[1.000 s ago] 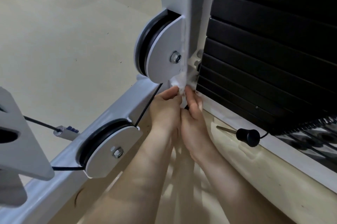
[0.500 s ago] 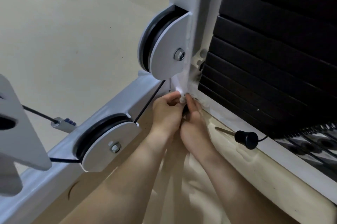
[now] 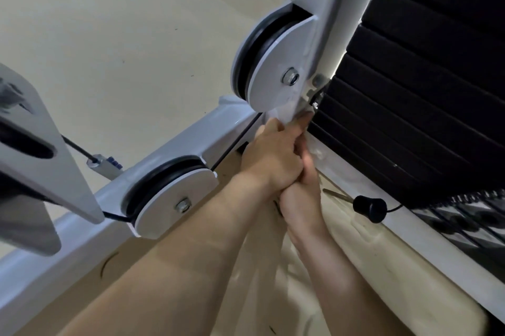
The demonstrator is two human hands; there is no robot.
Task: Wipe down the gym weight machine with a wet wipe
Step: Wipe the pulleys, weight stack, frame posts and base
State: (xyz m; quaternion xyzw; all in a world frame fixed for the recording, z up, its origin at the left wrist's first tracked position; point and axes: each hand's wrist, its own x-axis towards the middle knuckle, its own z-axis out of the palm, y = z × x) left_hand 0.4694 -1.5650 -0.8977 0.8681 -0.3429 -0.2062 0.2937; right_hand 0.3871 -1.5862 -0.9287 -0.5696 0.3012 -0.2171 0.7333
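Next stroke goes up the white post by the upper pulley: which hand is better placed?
Left, likely: left hand is uppermost, fingers on the wet wipe at the foot of the white post under the upper pulley; right hand sits lower, partly covered by it.

Single head view, wide-angle, facing forward-down, very near weight machine base; camera seemingly low above floor.

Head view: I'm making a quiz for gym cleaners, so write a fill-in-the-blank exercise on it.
The left hand pinches the wet wipe just below the upper ____. The stacked weight plates are ____. The lower pulley lies to the ____ of the left hand.
Missing: pulley; black; left.
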